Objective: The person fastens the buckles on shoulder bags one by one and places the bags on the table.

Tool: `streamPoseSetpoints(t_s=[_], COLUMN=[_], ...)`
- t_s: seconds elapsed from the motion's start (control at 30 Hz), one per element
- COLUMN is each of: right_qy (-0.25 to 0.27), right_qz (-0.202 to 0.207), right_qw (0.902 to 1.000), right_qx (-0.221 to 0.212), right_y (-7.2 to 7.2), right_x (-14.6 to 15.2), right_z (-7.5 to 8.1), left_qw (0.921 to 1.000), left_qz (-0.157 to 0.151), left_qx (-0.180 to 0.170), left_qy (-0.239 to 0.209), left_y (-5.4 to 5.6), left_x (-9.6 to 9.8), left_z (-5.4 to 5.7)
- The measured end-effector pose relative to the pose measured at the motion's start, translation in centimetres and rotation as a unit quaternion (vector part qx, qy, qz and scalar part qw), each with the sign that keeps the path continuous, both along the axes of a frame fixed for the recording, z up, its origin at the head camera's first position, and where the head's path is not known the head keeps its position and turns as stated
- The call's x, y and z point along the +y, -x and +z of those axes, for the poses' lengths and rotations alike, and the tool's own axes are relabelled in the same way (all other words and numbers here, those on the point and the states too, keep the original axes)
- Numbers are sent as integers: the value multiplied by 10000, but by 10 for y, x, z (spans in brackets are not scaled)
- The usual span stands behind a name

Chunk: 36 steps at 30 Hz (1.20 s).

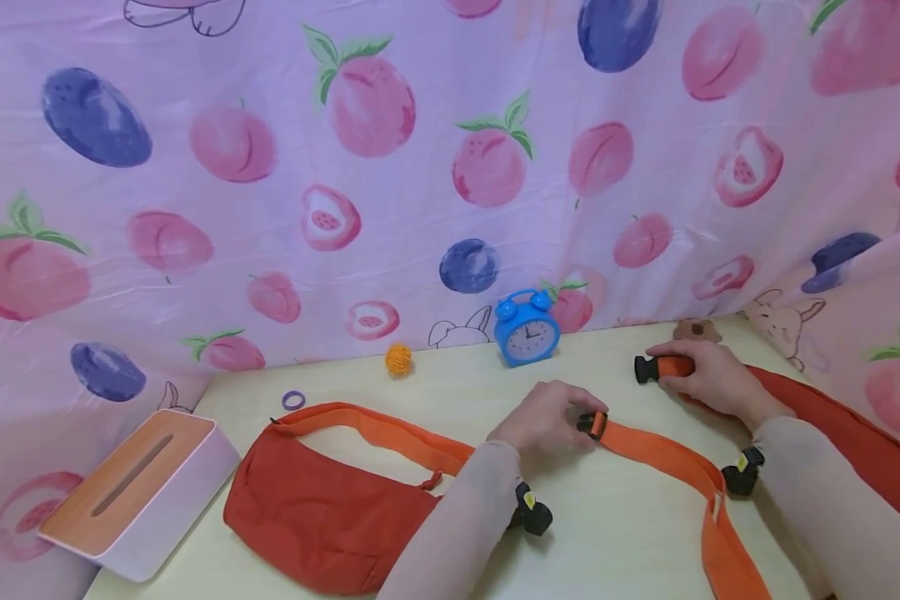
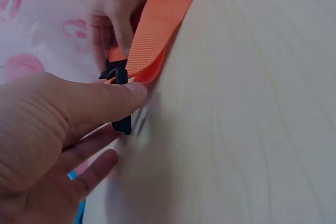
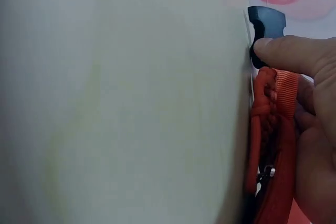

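My left hand [image 1: 542,417] pinches a black buckle piece [image 2: 123,125] between thumb and fingers. An orange webbing strap [image 1: 656,448] runs from this buckle to the right and down toward the near edge. Farther right, my right hand [image 1: 712,381] grips another black buckle piece [image 1: 647,369] where it joins a short orange webbing end; the thumb lies on the buckle [image 3: 269,22] in the right wrist view. That webbing belongs to a red bag [image 1: 832,408], partly hidden under the right forearm. Its zipper [image 3: 266,171] shows below the hand. The two buckle pieces are apart.
A second red bag [image 1: 322,500] lies left of the left forearm. At far left stands a tissue box [image 1: 172,492] with a wooden lid. Along the back are a purple ring [image 1: 293,400], an orange ball [image 1: 398,360], a blue alarm clock [image 1: 527,333] and a brown object [image 1: 696,330].
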State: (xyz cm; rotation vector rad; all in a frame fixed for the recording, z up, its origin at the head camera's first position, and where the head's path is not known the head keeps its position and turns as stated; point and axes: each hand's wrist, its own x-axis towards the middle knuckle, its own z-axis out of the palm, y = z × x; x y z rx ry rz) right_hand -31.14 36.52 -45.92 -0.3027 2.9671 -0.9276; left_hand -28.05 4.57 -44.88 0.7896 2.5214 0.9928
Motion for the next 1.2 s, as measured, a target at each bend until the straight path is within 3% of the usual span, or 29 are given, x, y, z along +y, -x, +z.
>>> streamPoseSetpoints(t_s=[0.1, 0.2, 0.53, 0.67, 0.8, 0.97, 1.2], right_qy=[-66, -52, 436, 541, 709, 1064, 1491], right_qz=[55, 87, -111, 26, 266, 375, 346], right_qw=[10000, 9999, 9984, 9976, 9960, 9917, 9864], right_qx=[32, 134, 350, 426, 471, 613, 593], right_y=[0, 0, -6, -10, -17, -26, -38], right_x=[-1, -1, -3, -7, -12, -17, -18], right_z=[0, 0, 10, 17, 24, 29, 36], left_qw=[9988, 9972, 9945, 9913, 9896, 9882, 9844], left_qz=[123, 50, -59, -237, -451, -466, -202], left_qx=[-312, -452, -235, -125, -44, 1, 128], left_qy=[-344, -593, -1023, -1293, -1368, -1460, -1743], left_y=[-2, -6, -28, -36, -43, -47, -54], left_x=[-4, -9, -29, -39, -45, -48, -50], left_z=[7, 14, 36, 41, 42, 37, 37])
